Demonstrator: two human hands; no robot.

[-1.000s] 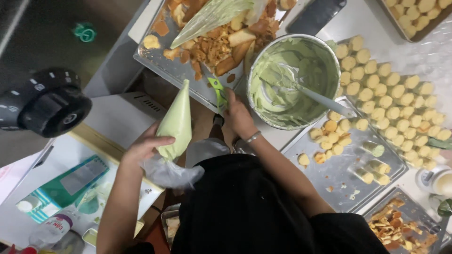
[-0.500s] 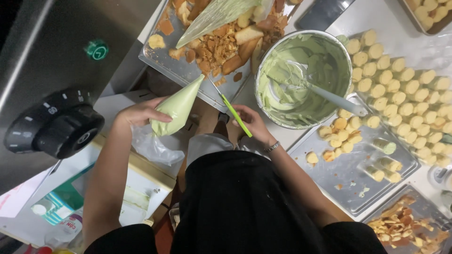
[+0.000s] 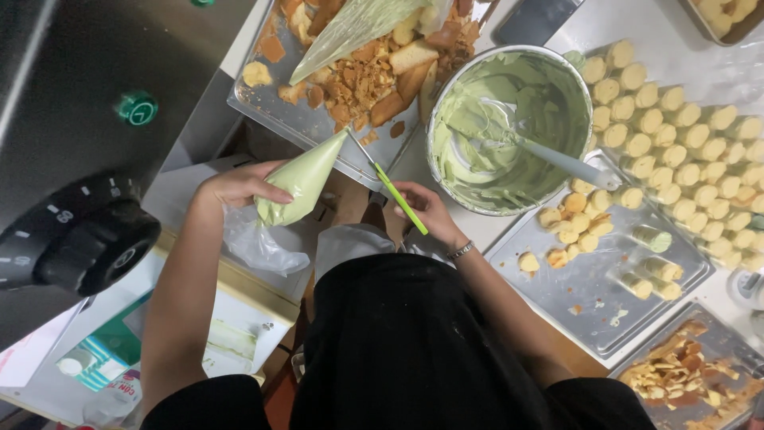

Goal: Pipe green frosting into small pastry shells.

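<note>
Bag: piping bag [image 3: 302,179] of pale green cream, held in the air over the gap between table edge and body, tip up and to the right, just below the tray [image 3: 318,127] of cake scraps.
Left hand: left hand [image 3: 235,187] wrapped round the wide end, fingers curled shut on it — loose plastic tail hangs below.
Right hand: right hand [image 3: 422,209] closed round the green handles of scissors [image 3: 390,187]; blades meet at the bag's tip. How far the blades stand apart I cannot tell.
Risk: a cut too far down the tip would likely leave too wide a hole; a squeeze from the left hand at that point could push cream out onto the tray.
Around: bowl [image 3: 509,127] of green cream with a spatula [image 3: 557,159], right of the scissors; rows of small cakes [image 3: 676,143] beyond.
</note>
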